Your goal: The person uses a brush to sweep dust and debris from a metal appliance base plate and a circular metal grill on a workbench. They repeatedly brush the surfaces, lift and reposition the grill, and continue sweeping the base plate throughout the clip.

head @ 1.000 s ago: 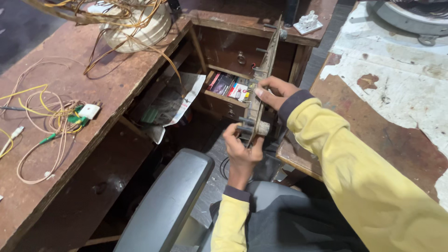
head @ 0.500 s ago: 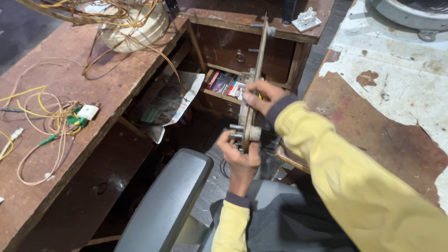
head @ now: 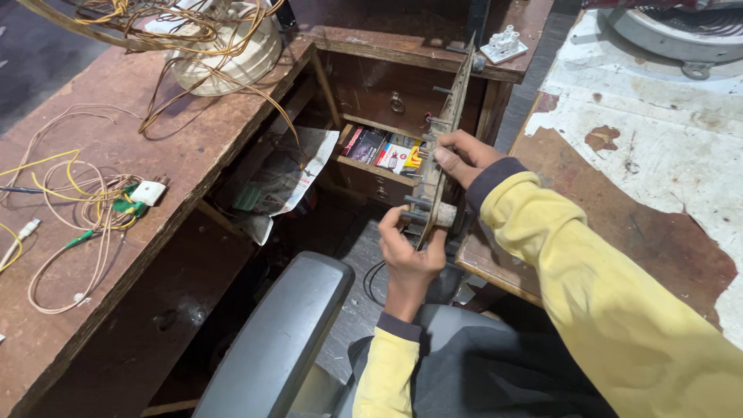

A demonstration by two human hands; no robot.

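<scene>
I hold a long, thin board (head: 453,116) edge-on and upright in front of me, with metal pegs sticking out of its side. My left hand (head: 409,251) grips its lower end, fingers curled around a round wooden knob there. My right hand (head: 464,155) pinches the board about halfway up, thumb and fingers closed on its edge. The board's top end reaches up to the desk edge near a white electrical socket (head: 505,42).
A worn wooden desk (head: 116,139) on the left carries tangled yellow and tan wires (head: 85,197) and a pale round fan base (head: 232,50). An open drawer (head: 379,155) holds small boxes. A grey chair arm (head: 286,333) sits below. A paint-flaked table (head: 650,147) lies on the right.
The board has stayed upright while both hands shifted slightly along it. The view has drifted a little; my left hand sits lower on the knob end.
</scene>
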